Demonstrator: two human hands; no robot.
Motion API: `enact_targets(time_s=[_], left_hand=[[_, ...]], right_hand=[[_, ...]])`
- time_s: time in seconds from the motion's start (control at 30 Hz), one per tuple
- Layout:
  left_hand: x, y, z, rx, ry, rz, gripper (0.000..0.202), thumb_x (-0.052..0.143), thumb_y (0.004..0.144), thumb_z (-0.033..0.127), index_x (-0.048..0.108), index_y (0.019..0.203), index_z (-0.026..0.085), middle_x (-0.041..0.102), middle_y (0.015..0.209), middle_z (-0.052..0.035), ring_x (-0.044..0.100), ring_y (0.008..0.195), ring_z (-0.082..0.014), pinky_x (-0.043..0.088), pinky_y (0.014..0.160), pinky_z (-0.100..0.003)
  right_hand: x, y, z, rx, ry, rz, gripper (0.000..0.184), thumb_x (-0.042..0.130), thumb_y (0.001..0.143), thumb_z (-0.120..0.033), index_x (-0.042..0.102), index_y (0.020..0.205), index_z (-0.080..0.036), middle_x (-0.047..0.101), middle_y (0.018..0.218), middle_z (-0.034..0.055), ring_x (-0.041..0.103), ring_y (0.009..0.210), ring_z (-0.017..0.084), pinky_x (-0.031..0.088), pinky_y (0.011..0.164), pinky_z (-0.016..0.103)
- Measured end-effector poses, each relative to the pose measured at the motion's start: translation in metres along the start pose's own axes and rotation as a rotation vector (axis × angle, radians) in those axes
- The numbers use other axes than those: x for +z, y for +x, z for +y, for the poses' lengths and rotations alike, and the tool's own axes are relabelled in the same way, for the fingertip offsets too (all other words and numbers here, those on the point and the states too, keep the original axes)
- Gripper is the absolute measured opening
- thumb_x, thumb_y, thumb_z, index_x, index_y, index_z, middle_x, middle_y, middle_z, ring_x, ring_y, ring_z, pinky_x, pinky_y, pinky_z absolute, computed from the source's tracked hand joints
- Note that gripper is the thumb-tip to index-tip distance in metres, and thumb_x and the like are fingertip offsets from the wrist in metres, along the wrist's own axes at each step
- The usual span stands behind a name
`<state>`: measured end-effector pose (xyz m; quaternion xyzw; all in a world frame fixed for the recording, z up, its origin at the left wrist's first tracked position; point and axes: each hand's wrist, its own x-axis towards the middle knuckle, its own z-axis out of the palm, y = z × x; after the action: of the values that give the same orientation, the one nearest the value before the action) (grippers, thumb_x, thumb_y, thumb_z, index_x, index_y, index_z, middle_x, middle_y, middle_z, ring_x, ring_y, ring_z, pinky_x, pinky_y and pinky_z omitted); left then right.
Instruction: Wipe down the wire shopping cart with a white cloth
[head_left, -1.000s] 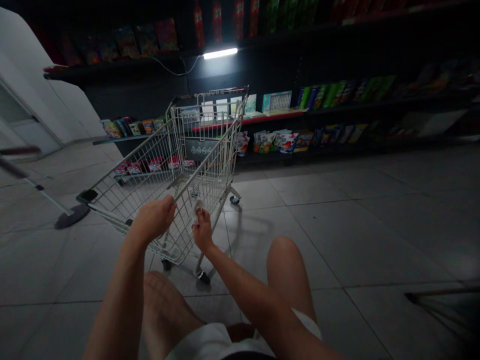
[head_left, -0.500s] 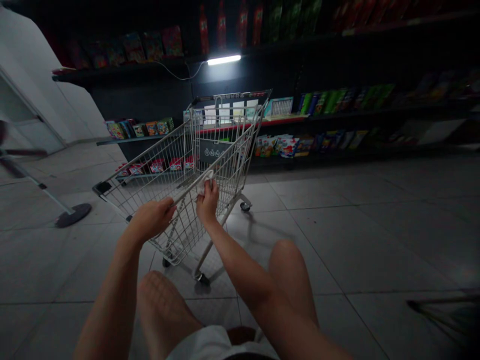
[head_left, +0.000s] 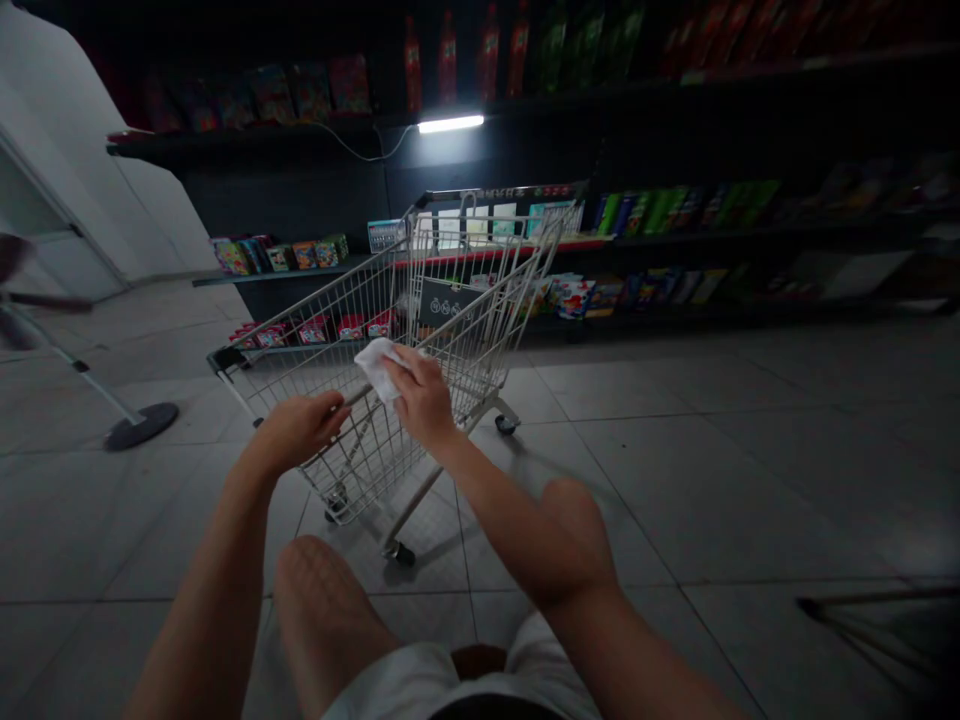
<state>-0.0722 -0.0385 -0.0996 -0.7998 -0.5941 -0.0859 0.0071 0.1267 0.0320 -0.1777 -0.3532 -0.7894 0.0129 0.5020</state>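
A metal shopping cart [head_left: 480,340] stands in front of me on its wheels, turned at an angle. My left hand [head_left: 298,432] is closed around the cart's near top rail, toward its front end. Further along the same rail, my right hand [head_left: 426,400] presses a white cloth [head_left: 379,366] between its fingers and the wire. The cloth lies over the rail with a flap spread to the left. Part of it is hidden under my fingers.
Behind the cart run dark shelves [head_left: 300,185] with bottles, boxes and bags, lit by a tube lamp [head_left: 451,124]. A stand with a round base [head_left: 141,426] is at left. Thin dark legs [head_left: 847,612] of something stand at lower right. The floor [head_left: 645,500] is tiled.
My right hand and the cloth have moved left along the rail, closer to my left hand, and more cloth shows. The cart's handle end has swung right. My left hand keeps its grip.
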Motion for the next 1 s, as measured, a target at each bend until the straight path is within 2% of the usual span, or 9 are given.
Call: enact_targets(time_s=[0.1,0.23,0.33,0.5,0.67,0.77,0.9,0.93,1.0], left_hand=[[0.001,-0.001,0.001,0.000,-0.001,-0.024,0.038,0.031,0.094,0.047,0.059,0.096,0.021,0.070,0.074,-0.0038,0.065,0.068,-0.0175,0.043,0.063,-0.025],[0.000,-0.001,0.004,0.003,0.017,-0.031,0.038,0.031,0.094,0.046,0.059,0.095,0.021,0.071,0.075,-0.0043,0.064,0.068,-0.0175,0.042,0.062,-0.025],[-0.001,0.001,0.008,0.006,0.034,-0.028,0.038,0.031,0.094,0.045,0.060,0.095,0.021,0.071,0.074,-0.0046,0.064,0.067,-0.0173,0.040,0.061,-0.025],[-0.003,-0.004,0.013,-0.030,0.097,-0.005,0.042,0.031,0.094,0.048,0.062,0.101,0.020,0.072,0.078,-0.0062,0.066,0.071,-0.0201,0.037,0.060,-0.027],[0.000,-0.024,0.017,-0.175,0.173,0.065,0.049,0.029,0.094,0.059,0.060,0.090,0.022,0.072,0.076,-0.0043,0.065,0.070,-0.0205,0.031,0.055,-0.028],[0.004,-0.030,0.021,-0.164,0.270,0.055,0.050,0.027,0.095,0.058,0.059,0.082,0.022,0.071,0.075,-0.0045,0.064,0.069,-0.0203,0.026,0.054,-0.028],[0.008,-0.031,0.024,-0.131,0.281,0.042,0.044,0.028,0.098,0.050,0.061,0.087,0.023,0.072,0.080,-0.0041,0.065,0.072,-0.0205,0.023,0.054,-0.029],[0.008,-0.032,0.025,-0.128,0.276,0.042,0.044,0.028,0.098,0.050,0.061,0.088,0.023,0.072,0.081,-0.0043,0.066,0.072,-0.0207,0.023,0.054,-0.029],[0.007,-0.032,0.026,-0.135,0.262,0.048,0.046,0.026,0.098,0.052,0.061,0.089,0.023,0.072,0.081,-0.0050,0.066,0.073,-0.0210,0.023,0.054,-0.029]], right_hand=[[-0.021,0.032,0.022,-0.016,-0.121,-0.126,0.047,0.048,0.084,-0.010,0.059,0.128,-0.024,0.054,0.134,0.0046,0.047,0.109,0.027,0.048,0.091,0.046],[-0.036,0.048,0.048,0.109,-0.203,-0.016,0.040,0.048,0.082,-0.005,0.064,0.116,-0.019,0.056,0.124,0.0086,0.046,0.103,0.027,0.047,0.086,0.047],[-0.032,0.041,0.028,0.132,-0.257,-0.045,0.032,0.041,0.087,-0.006,0.066,0.105,-0.015,0.058,0.115,0.0121,0.046,0.102,0.028,0.047,0.084,0.045],[-0.030,0.031,-0.023,-0.124,-0.302,-0.278,0.031,0.039,0.091,-0.009,0.068,0.101,-0.014,0.062,0.105,0.0125,0.049,0.098,0.025,0.046,0.079,0.040],[-0.053,0.095,-0.002,-0.222,-0.217,-0.558,0.024,0.057,0.075,-0.005,0.074,0.084,-0.019,0.064,0.080,0.0009,0.057,0.081,0.014,0.045,0.079,0.032],[-0.034,0.135,0.002,-0.140,0.012,-0.678,0.016,0.063,0.072,-0.011,0.075,0.082,-0.016,0.064,0.073,-0.0026,0.060,0.076,0.011,0.047,0.076,0.028],[0.028,0.145,-0.017,0.070,0.125,-1.059,0.015,0.073,0.063,-0.010,0.074,0.078,-0.012,0.064,0.061,-0.0029,0.062,0.068,0.012,0.051,0.066,0.029],[0.041,0.140,-0.021,0.132,0.111,-1.033,0.015,0.074,0.063,-0.011,0.074,0.078,-0.012,0.065,0.062,-0.0021,0.063,0.068,0.014,0.051,0.065,0.030],[0.058,0.125,-0.024,0.220,0.102,-0.786,0.012,0.075,0.067,-0.016,0.074,0.078,-0.013,0.067,0.067,-0.0004,0.066,0.071,0.016,0.053,0.064,0.033]])
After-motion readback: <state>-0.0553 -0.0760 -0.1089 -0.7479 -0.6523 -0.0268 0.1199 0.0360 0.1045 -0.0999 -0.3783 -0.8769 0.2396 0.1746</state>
